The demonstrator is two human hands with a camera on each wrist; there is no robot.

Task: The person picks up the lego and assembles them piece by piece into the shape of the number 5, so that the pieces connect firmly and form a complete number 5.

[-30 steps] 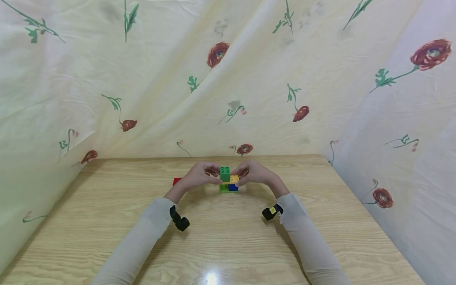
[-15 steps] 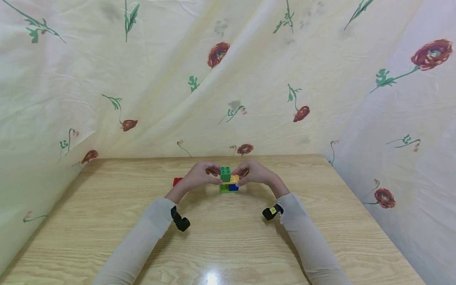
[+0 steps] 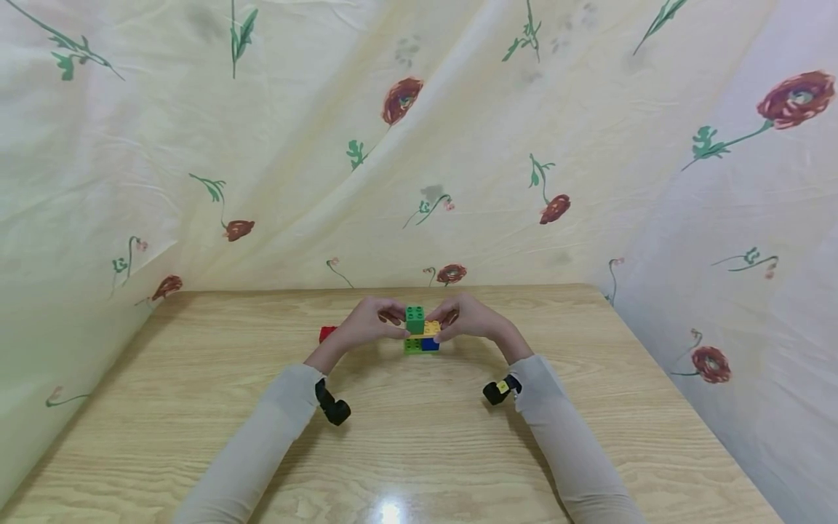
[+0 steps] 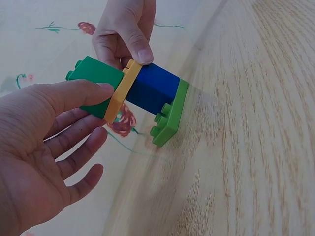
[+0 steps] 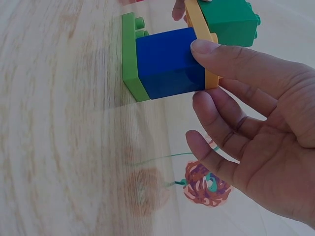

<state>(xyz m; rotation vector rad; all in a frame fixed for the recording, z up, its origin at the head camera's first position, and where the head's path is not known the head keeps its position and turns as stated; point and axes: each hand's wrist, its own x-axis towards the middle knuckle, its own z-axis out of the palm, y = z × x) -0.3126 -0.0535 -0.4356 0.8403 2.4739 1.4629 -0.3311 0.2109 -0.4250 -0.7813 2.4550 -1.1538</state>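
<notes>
Four joined bricks stand upright on the table: a light green plate (image 4: pixel 170 117) at the bottom, a blue brick (image 5: pixel 170 61) on its right half, a yellow plate (image 3: pixel 431 329) above, and a green brick (image 3: pixel 415 320) on the yellow plate's left half. The left hand (image 4: pixel 54 132) pinches the green brick and the yellow plate's left end between thumb and fingers. From the other side, the right hand (image 5: pixel 261 108) pinches the yellow plate and the top of the blue brick, its lower fingers loosely bent.
A red brick (image 3: pixel 327 333) lies on the wooden table (image 3: pixel 406 437) behind the left wrist, partly hidden by it. Floral cloth (image 3: pixel 294 145) hangs behind the table and at both sides. Each wrist wears a black camera on a strap.
</notes>
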